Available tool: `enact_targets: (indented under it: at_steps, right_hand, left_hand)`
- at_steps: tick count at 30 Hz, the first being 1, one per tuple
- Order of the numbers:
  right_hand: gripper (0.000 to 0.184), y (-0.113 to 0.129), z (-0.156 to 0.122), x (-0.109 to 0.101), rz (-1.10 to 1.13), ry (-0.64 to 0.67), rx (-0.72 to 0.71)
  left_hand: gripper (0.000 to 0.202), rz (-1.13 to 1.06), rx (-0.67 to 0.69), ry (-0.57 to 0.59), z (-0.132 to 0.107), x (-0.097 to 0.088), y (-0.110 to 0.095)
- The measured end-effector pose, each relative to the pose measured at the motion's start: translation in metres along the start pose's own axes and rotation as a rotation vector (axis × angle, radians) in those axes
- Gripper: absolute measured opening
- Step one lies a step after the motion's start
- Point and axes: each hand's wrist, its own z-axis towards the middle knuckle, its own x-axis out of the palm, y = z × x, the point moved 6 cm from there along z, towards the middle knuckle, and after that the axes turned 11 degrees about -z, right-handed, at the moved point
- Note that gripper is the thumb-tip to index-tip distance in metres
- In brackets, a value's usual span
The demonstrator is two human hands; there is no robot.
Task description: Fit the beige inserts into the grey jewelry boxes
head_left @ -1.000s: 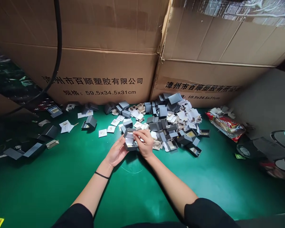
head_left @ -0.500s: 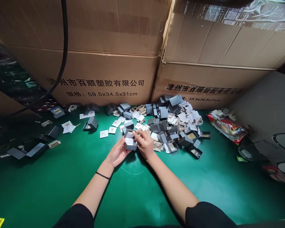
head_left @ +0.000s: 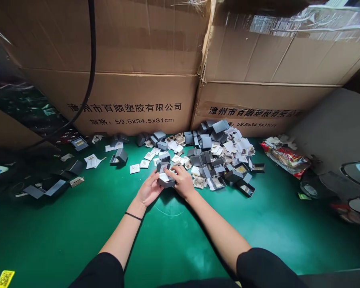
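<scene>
Both my hands hold one small grey hinged box (head_left: 165, 176) just above the green table (head_left: 78, 224), its lid standing open and a white insert showing inside. My left hand (head_left: 149, 191) cups the box from below left, fingers curled round it. My right hand (head_left: 181, 182) grips its right side, with fingertips pressing on the white insert. Right behind the box lies a heap of grey boxes and white cards (head_left: 216, 154).
Two big printed cardboard cartons (head_left: 132, 92) (head_left: 258, 100) wall off the back of the table. Loose cards and open boxes (head_left: 119, 157) lie at left, a black cable (head_left: 91, 68) hangs down, and a red snack bag (head_left: 283, 158) and dark objects sit at right.
The box has been lowered slightly towards the table and my right fingers have moved onto the insert. The view has shifted a little to the left.
</scene>
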Motion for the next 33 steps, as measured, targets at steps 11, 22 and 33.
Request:
enact_targets:
  at_steps: [11,22,33]
  right_hand:
    - [0.063,-0.006,-0.002,0.0,0.222,-0.072,0.037]
    - [0.04,-0.043,0.011,-0.004,0.124,-0.031,0.345]
    - [0.047,-0.075,0.098,0.023,-0.209,0.458,0.439]
  left_hand:
    - [0.036,-0.284,0.125,0.05,-0.001,0.003,-0.022]
    - [0.053,-0.305,0.093,0.033,0.0,0.008,-0.012]
    - [0.069,0.046,-0.066,0.317,-0.005,0.01,0.006]
